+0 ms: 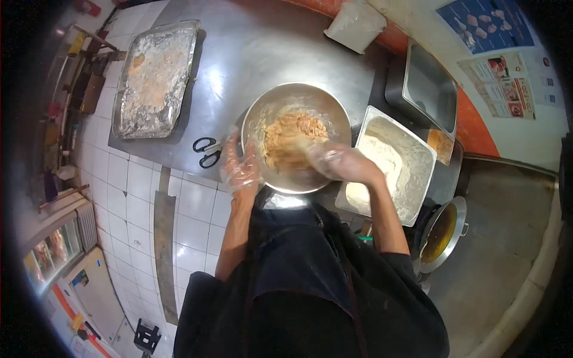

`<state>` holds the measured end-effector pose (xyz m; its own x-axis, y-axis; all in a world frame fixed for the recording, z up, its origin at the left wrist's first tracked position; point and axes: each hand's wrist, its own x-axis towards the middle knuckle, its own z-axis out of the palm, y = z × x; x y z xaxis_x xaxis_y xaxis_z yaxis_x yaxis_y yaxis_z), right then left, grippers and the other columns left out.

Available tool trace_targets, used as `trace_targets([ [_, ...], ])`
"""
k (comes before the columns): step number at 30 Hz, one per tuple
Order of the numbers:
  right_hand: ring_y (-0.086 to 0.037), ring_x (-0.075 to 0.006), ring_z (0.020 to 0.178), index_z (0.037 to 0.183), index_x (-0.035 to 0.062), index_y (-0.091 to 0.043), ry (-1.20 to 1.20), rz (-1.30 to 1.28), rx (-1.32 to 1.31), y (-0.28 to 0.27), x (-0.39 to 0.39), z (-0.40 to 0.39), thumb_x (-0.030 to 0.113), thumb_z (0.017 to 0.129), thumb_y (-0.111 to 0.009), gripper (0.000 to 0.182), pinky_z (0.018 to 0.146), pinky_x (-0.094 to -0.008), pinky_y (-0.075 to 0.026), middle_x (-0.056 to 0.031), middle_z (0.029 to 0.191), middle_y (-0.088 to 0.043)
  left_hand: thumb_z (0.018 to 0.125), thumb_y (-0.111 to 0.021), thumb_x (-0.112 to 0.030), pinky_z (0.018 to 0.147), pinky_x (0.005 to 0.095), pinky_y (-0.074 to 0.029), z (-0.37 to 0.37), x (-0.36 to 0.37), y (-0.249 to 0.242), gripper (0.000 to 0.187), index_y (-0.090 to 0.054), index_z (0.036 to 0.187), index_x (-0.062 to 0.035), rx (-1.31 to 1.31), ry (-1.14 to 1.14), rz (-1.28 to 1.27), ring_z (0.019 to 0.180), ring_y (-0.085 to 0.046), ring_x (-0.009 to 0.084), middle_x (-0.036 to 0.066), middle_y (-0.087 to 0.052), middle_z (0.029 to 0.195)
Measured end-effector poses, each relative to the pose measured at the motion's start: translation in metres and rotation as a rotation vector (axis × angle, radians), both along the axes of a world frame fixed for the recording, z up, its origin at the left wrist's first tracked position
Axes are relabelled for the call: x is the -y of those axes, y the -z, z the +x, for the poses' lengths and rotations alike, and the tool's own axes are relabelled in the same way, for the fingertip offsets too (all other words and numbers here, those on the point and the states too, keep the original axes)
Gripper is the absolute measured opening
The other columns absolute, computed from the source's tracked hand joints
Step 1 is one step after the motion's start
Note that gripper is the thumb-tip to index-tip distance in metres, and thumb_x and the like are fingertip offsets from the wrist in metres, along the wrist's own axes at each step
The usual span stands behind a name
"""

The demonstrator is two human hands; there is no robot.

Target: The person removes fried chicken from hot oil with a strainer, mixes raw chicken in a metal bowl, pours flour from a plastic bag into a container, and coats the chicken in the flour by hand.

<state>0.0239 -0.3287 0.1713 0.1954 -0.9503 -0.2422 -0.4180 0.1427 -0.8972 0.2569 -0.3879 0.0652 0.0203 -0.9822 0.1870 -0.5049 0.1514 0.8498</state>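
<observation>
A round steel bowl [341, 113] stands at the front edge of the metal table, with a lumpy, batter-coated orange-brown mixture [289, 137] inside. My left hand [240, 167], in a clear plastic glove, is at the bowl's left rim with its fingers apart. Over the right side of the bowl is my right hand [334, 160], also gloved; its fingers reach into the mixture and are smeared by motion. Black-handled scissors [209, 152] lie just left of my left hand. Right of the bowl, a rectangular steel pan [418, 161] holds pale flour [382, 158].
A flour-dusted tray [156, 80] lies at the table's left end. At the back are a white container [356, 27] and a deep empty steel pan [430, 86]. A wok of oil [443, 232] is at the lower right, beyond the flour pan.
</observation>
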Motion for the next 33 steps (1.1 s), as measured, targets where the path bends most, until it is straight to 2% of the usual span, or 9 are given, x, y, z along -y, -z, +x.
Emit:
trace_targets([
  [4, -0.061, -0.0209, 0.088, 0.126, 0.0021, -0.053, 0.260, 0.316, -0.009, 0.014, -0.027, -0.025, 0.032, 0.097, -0.052, 0.042, 0.080, -0.0342, -0.049, -0.0075, 0.110, -0.063, 0.082, -0.073, -0.020, 0.066, 0.0379, -0.051, 0.007, -0.004, -0.036, 0.042, -0.059, 0.115, 0.0005, -0.072, -0.111, -0.209, 0.075, -0.060, 0.0268, 0.017, -0.064, 0.097],
  [7, -0.057, -0.0231, 0.102, 0.138, 0.0048, -0.039, 0.652, 0.297, 0.308, 0.033, -0.030, 0.015, 0.039, 0.097, -0.053, 0.055, 0.086, -0.0340, -0.049, -0.0125, 0.119, -0.057, 0.079, -0.076, -0.012, 0.065, 0.0341, -0.054, -0.002, -0.020, -0.054, 0.032, -0.062, 0.106, -0.0002, -0.058, 0.440, -0.270, 0.072, -0.065, 0.0216, 0.011, -0.067, 0.091],
  [11, -0.054, -0.0253, 0.112, 0.142, 0.0089, -0.037, 0.938, 0.464, 0.801, 0.024, -0.013, 0.059, 0.035, 0.097, -0.052, 0.054, 0.094, -0.0378, -0.048, -0.0115, 0.129, -0.051, 0.079, -0.074, -0.016, 0.060, 0.0372, -0.053, -0.035, -0.039, -0.073, 0.029, -0.062, 0.101, -0.0014, 0.099, 0.733, -0.339, 0.068, -0.064, 0.0299, 0.015, -0.066, 0.087],
  [17, -0.060, -0.0271, 0.105, 0.144, 0.0133, -0.036, 0.851, 0.516, 1.072, 0.034, -0.019, 0.060, 0.038, 0.097, -0.050, 0.054, 0.089, -0.0378, -0.050, -0.0140, 0.130, -0.054, 0.082, -0.065, -0.005, 0.060, 0.0411, -0.050, -0.036, -0.060, -0.060, 0.017, -0.062, 0.099, -0.0048, -0.076, 0.838, -0.293, 0.071, -0.063, 0.0317, 0.013, -0.064, 0.084],
  [23, -0.062, -0.0292, 0.101, 0.142, 0.0097, -0.041, 0.290, 0.197, 0.101, 0.003, 0.001, 0.037, 0.037, 0.096, -0.052, 0.054, 0.090, -0.0412, -0.050, -0.0183, 0.127, -0.057, 0.085, -0.066, -0.009, 0.067, 0.0379, -0.054, -0.011, -0.046, -0.066, 0.024, -0.061, 0.108, -0.0059, 0.019, 0.656, -0.341, 0.075, -0.065, 0.0275, 0.010, -0.065, 0.085],
  [26, -0.061, -0.0332, 0.105, 0.136, 0.0027, -0.048, 0.320, 0.126, -0.110, 0.035, 0.022, 0.028, 0.043, 0.092, -0.054, 0.060, 0.093, -0.0437, -0.048, -0.0245, 0.123, -0.059, 0.089, -0.062, -0.015, 0.067, 0.0331, -0.051, -0.003, -0.019, -0.043, 0.032, -0.056, 0.117, -0.0008, -0.084, 0.120, -0.070, 0.079, -0.063, 0.0200, 0.015, -0.064, 0.090],
  [28, -0.063, -0.0346, 0.101, 0.125, 0.0001, -0.057, 0.280, -0.009, -0.747, 0.065, 0.044, 0.017, 0.050, 0.089, -0.054, 0.062, 0.088, -0.0458, -0.048, -0.0239, 0.111, -0.064, 0.091, -0.061, -0.017, 0.067, 0.0315, -0.050, -0.005, -0.013, -0.030, 0.035, -0.054, 0.120, 0.0009, -0.122, -0.065, 0.015, 0.080, -0.062, 0.0175, 0.017, -0.064, 0.092],
  [30, -0.063, -0.0348, 0.098, 0.117, -0.0009, -0.061, 0.203, -0.026, -0.703, 0.064, 0.065, 0.025, 0.050, 0.089, -0.053, 0.058, 0.085, -0.0466, -0.048, -0.0220, 0.104, -0.066, 0.095, -0.055, -0.022, 0.064, 0.0347, -0.049, -0.003, -0.012, -0.019, 0.040, -0.050, 0.125, 0.0042, -0.009, 0.112, 0.581, 0.073, -0.062, 0.0185, 0.019, -0.065, 0.088],
  [33, -0.064, -0.0340, 0.092, 0.102, 0.0002, -0.067, -0.099, -0.051, -0.829, 0.091, 0.084, 0.054, 0.046, 0.089, -0.052, 0.051, 0.080, -0.0468, -0.048, -0.0183, 0.094, -0.068, 0.097, -0.051, -0.026, 0.064, 0.0372, -0.049, -0.018, -0.009, -0.010, 0.045, -0.046, 0.130, 0.0045, -0.168, 0.100, 0.283, 0.072, -0.063, 0.0206, 0.021, -0.065, 0.085],
])
